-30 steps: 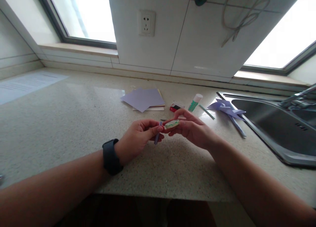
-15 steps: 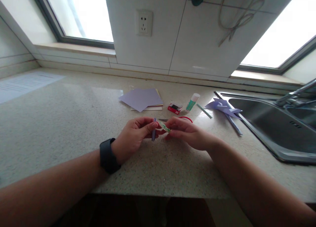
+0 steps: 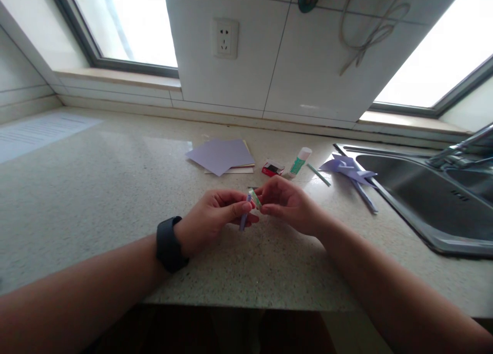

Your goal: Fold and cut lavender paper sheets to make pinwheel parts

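Note:
Between the thumb and fingers of my left hand is a short, narrow purple paper strip, held nearly upright. My right hand pinches a small pale green strip, which looks shiny. The two strips meet or overlap at the fingertips; whether they are joined cannot be made out. Both hands are just above the counter. Behind my right hand, scissors are mostly hidden, with only a bit of grey metal showing.
Purple paper sheets lie stacked beyond my hands. A small red-and-black box, a glue stick and a thin green strip are to the right. A purple paper pinwheel rests against the sink. A printed sheet lies far left.
My hands have come closer together. The purple strip has shifted right and tilted, and the green strip now stands steeper against its top. The scissors' red handle has become hidden behind my right hand.

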